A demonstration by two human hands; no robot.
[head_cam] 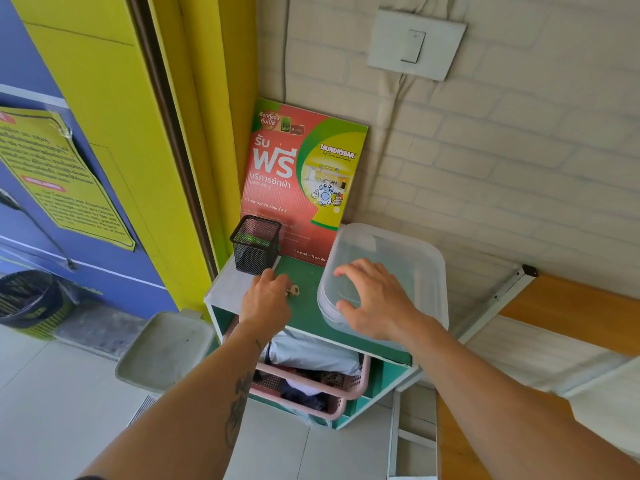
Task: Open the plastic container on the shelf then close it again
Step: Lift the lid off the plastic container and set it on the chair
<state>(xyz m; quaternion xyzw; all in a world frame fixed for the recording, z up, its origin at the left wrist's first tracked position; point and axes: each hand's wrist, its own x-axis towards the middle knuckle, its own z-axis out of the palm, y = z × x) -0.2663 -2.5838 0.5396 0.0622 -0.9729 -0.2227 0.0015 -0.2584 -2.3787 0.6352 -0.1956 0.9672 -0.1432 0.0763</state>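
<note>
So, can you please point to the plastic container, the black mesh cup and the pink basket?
plastic container (412, 251): head view, on the clear lid, far side.
black mesh cup (255, 251): head view, on its front wall.
pink basket (349, 393): head view, on its rim, right front corner.

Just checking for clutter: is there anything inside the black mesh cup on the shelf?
No, the black mesh cup looks empty, only mesh showing inside.
</note>
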